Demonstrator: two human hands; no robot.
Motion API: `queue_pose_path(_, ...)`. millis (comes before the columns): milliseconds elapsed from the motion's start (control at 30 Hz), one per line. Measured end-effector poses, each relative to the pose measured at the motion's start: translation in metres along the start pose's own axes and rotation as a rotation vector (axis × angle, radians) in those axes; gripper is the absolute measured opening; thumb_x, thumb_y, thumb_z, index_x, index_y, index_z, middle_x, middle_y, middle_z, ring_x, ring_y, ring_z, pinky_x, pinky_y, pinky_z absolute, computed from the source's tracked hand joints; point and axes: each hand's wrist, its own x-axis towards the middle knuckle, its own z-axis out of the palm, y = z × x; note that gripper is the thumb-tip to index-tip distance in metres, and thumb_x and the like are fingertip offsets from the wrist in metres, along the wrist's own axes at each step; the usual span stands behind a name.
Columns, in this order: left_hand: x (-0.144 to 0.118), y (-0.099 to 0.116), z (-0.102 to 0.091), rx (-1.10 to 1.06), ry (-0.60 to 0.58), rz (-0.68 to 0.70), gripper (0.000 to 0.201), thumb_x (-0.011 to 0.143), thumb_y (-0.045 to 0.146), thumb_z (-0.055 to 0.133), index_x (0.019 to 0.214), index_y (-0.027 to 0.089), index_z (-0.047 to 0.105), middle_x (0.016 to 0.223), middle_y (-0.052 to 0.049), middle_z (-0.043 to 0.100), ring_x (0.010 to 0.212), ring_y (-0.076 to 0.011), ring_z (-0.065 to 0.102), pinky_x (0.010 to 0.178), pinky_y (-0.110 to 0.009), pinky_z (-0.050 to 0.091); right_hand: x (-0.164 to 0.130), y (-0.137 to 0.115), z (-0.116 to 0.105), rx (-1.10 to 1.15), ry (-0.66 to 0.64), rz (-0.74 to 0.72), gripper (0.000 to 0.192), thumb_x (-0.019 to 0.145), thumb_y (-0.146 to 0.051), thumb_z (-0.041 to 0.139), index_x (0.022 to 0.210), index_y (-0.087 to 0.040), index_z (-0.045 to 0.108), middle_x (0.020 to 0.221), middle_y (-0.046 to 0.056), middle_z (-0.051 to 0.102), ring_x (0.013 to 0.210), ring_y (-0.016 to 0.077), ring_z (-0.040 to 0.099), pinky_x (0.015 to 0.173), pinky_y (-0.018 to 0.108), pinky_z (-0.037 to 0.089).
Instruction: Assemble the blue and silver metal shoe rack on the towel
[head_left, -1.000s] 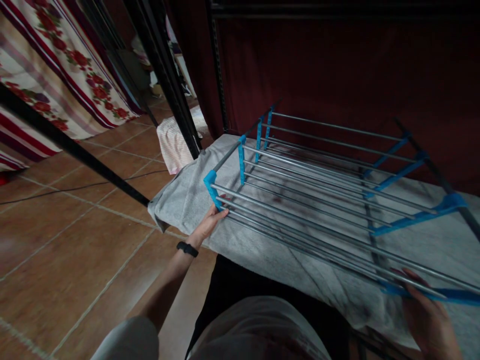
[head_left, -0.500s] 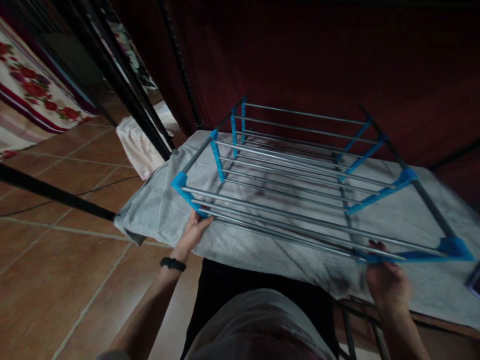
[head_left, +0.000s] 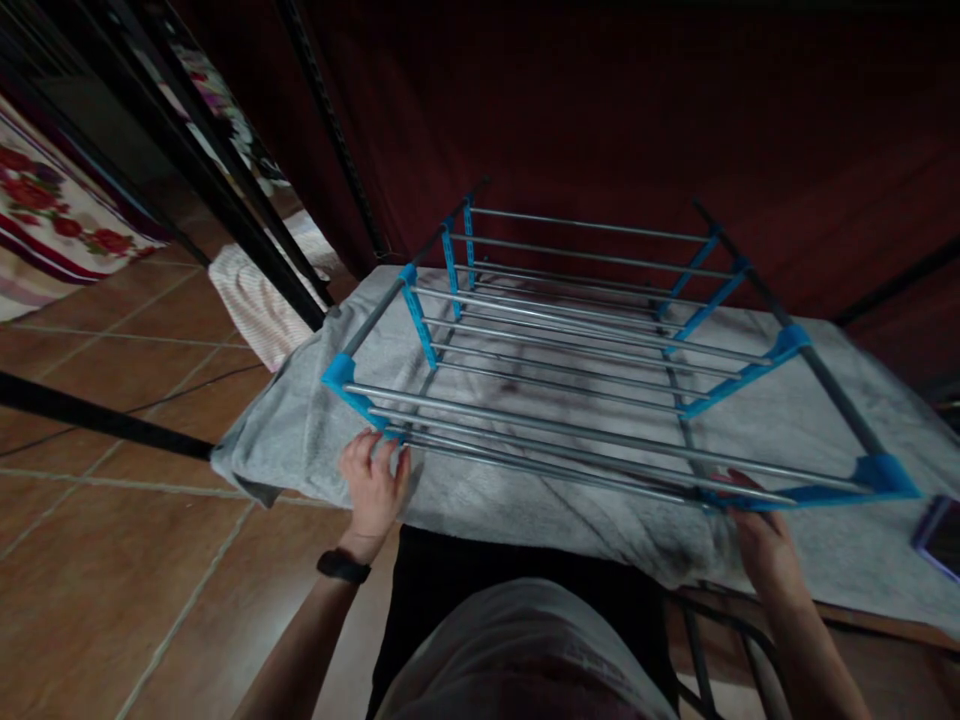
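A shoe rack (head_left: 540, 425) of grey metal tubes and blue plastic brackets lies on its side across a grey blanket (head_left: 300, 430). At its near left corner is my left hand (head_left: 373, 485), fingers bent and a little apart, fingertips by the lower end of the blue bracket (head_left: 352, 400). My right hand (head_left: 761, 535) is closed around the lower end of the near right blue bracket (head_left: 817, 492); some of its fingers are hidden behind the tubes. A dark band circles my left wrist.
A dark red curtain (head_left: 600, 120) hangs behind the rack. Black metal bed posts (head_left: 225, 170) rise at the left, near a striped cloth (head_left: 251, 300) and a flowered blanket (head_left: 67, 220). A purple-edged phone-like object (head_left: 937, 535) lies at the right. Tiled floor (head_left: 90, 570) spreads at left.
My left hand has loosened from under the rack's near left corner, its back now turned up. My right hand stays at its bracket. The view has shifted slightly, moving the rack left in the picture.
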Motion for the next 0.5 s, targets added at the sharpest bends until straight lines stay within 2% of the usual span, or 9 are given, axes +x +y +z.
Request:
queue_pose_path(100,0.009,0.006,0.004,0.038,-0.286,0.156,0.036,0.087,0.022,0.066,0.121,0.032,0.067,0.129,-0.011,0.062,0.137,-0.0351,0.044,0.122,-0.058,0.015,0.009,0.001,0.002,0.013,-0.043,-0.042,0.032,0.065,-0.038,0.074,0.094,-0.022,0.075,0.104,0.006,0.074,0.11,0.0282,0.066,0.103,0.041,0.047)
queue_pose_path(167,0.02,0.011,0.01,0.05,-0.416,0.253,0.035,0.09,0.023,0.062,0.124,0.032,0.067,0.122,-0.011,0.067,0.128,-0.0341,0.052,0.12,-0.056,0.021,0.01,0.003,0.003,0.056,-0.047,-0.067,0.03,0.066,-0.036,0.074,0.091,-0.021,0.075,0.102,0.005,0.074,0.108,0.027,0.065,0.104,0.041,0.045)
queue_pose_path(300,0.04,0.018,0.021,0.2,-0.518,0.514,0.028,0.096,0.029,0.051,0.117,0.028,0.069,0.104,-0.009,0.073,0.101,-0.0302,0.064,0.099,-0.049,0.044,0.007,0.004,0.008,0.15,-0.045,-0.069,0.031,0.065,-0.035,0.07,0.093,-0.021,0.074,0.1,0.005,0.074,0.104,0.0266,0.064,0.101,0.04,0.044)
queue_pose_path(400,0.051,0.018,0.023,0.399,-0.576,0.716,0.032,0.1,0.03,0.042,0.116,0.02,0.067,0.103,-0.01,0.075,0.094,-0.029,0.067,0.085,-0.044,0.05,0.006,-0.002,0.013,0.174,-0.045,-0.072,0.028,0.065,-0.035,0.066,0.089,-0.023,0.072,0.093,0.003,0.074,0.101,0.0268,0.063,0.099,0.04,0.044)
queue_pose_path(500,0.058,0.015,0.023,0.496,-0.532,0.825,0.033,0.1,0.027,0.038,0.111,0.017,0.068,0.094,-0.011,0.076,0.085,-0.0287,0.07,0.079,-0.042,0.051,0.007,-0.007,0.017,0.252,-0.062,-0.051,0.028,0.063,-0.033,0.062,0.087,-0.024,0.07,0.087,0.002,0.072,0.099,0.0258,0.063,0.097,0.039,0.046)
